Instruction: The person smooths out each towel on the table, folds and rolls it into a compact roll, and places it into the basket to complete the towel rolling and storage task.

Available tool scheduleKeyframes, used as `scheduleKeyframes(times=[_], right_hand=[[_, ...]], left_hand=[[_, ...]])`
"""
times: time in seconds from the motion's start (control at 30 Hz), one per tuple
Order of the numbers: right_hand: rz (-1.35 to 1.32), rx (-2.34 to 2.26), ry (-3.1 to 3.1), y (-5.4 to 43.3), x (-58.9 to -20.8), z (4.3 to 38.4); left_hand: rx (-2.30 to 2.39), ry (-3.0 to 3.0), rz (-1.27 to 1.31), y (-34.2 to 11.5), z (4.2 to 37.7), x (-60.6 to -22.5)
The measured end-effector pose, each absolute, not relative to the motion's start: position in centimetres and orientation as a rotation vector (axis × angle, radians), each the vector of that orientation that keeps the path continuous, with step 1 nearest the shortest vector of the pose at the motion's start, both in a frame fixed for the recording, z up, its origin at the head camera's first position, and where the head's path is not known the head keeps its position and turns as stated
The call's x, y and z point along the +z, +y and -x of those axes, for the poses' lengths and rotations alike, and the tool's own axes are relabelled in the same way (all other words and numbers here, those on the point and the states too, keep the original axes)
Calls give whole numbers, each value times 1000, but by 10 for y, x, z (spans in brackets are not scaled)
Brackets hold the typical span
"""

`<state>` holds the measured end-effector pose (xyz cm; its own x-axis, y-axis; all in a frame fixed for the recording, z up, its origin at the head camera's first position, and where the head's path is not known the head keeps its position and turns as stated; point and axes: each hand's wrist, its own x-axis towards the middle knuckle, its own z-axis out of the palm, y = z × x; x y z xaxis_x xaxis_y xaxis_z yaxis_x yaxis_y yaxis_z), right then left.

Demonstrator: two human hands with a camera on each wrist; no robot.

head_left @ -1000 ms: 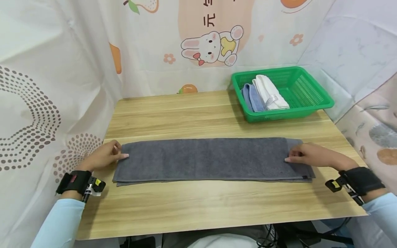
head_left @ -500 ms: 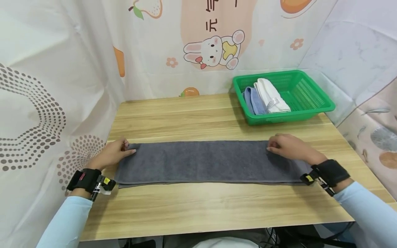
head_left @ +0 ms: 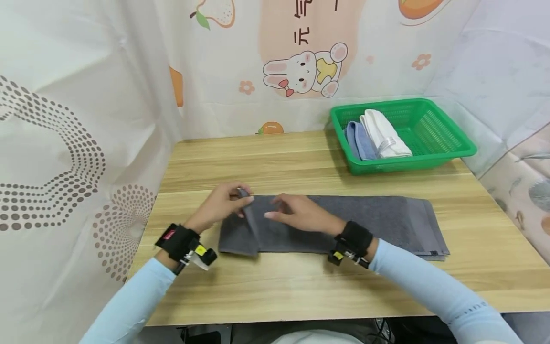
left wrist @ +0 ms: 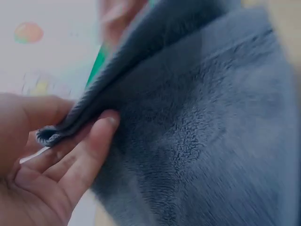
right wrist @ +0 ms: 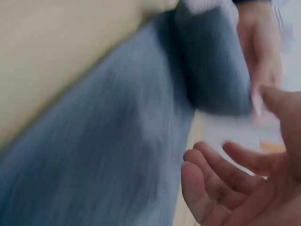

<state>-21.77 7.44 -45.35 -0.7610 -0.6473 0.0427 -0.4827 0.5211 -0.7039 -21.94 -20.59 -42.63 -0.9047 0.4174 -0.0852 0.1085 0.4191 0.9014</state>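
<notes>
A long folded dark grey towel (head_left: pixel 365 217) lies across the wooden table. Its left end is lifted, and my left hand (head_left: pixel 218 206) pinches the far corner there between thumb and fingers. In the left wrist view the layered towel edge (left wrist: pixel 89 106) runs between that thumb and the fingers. My right hand (head_left: pixel 307 214) is over the towel's left-middle part, close to the left hand. Its fingers are loosely bent with nothing between them, as the right wrist view, though blurred, also shows. A lighter band crosses the towel's right end, with a small dark tag at its corner.
At the back right of the table (head_left: pixel 275 291) stands a green plastic basket (head_left: pixel 412 165). Inside it are a rolled white towel (head_left: pixel 382 131) and a folded blue cloth (head_left: pixel 361 141). Printed curtains (head_left: pixel 215 110) hang behind and to the left.
The left hand has moved right, raising the towel's left end and folding it over. The right hand has travelled left from the towel's right end to near the left hand.
</notes>
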Motion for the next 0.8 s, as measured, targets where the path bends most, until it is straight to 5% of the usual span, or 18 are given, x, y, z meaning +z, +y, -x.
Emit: scheduleKeyframes(times=[0.23,0.53,0.8], right_hand=[[1018,-1156,2560,42,-448,216],[848,-1312,2376,58,-409,211],[586,-1507,2224,89,-386,221]], left_hand=[[1561,2314,-520,-179,225,-428],[1102,2440,-752,-216,261,-463],[1150,2263,-983,-235,269,-489]])
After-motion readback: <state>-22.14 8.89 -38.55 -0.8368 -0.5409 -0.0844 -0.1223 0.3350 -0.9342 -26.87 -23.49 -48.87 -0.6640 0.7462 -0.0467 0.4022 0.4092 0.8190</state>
